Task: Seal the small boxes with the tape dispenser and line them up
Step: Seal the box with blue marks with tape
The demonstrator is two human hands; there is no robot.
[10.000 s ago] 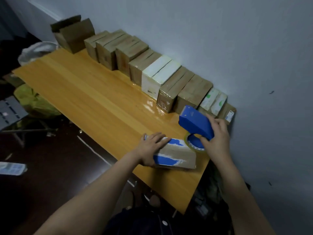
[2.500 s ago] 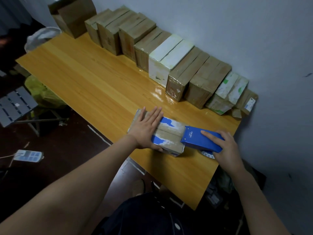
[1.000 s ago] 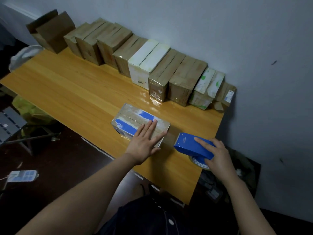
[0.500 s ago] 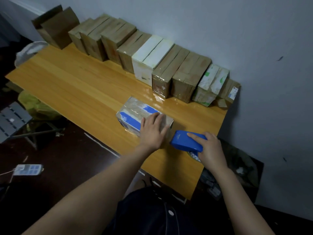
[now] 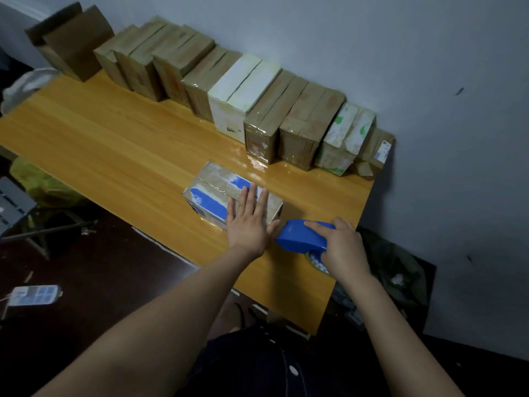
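Near the right end of the bench (image 5: 114, 144), your left hand (image 5: 249, 222) lies flat on the blue-and-brown small box (image 5: 213, 193). Its fingers are straight and close together, pressing the top by its right-hand end and gripping nothing. Your right hand (image 5: 343, 247) is curled over the back of the blue tape dispenser (image 5: 300, 239), with the forefinger stretched along its top. The dispenser's nose sits low at the bench, just beside the box's end and your left thumb. A couple of seconds ago the dispenser was up against that end of the box, with your left hand spread over the other half. Since then it has come off the box, drawn away and swung back in close, and your left hand has slid toward this end. I read that as the strip already laid along the top, with you now cutting it or pressing it down over the end face. Your hand and the dispenser hide whether the tape is severed, so I cannot tell. The box lies well apart from the row of sealed boxes (image 5: 257, 110) standing against the wall (image 5: 372, 53), so lining it up is not yet done.
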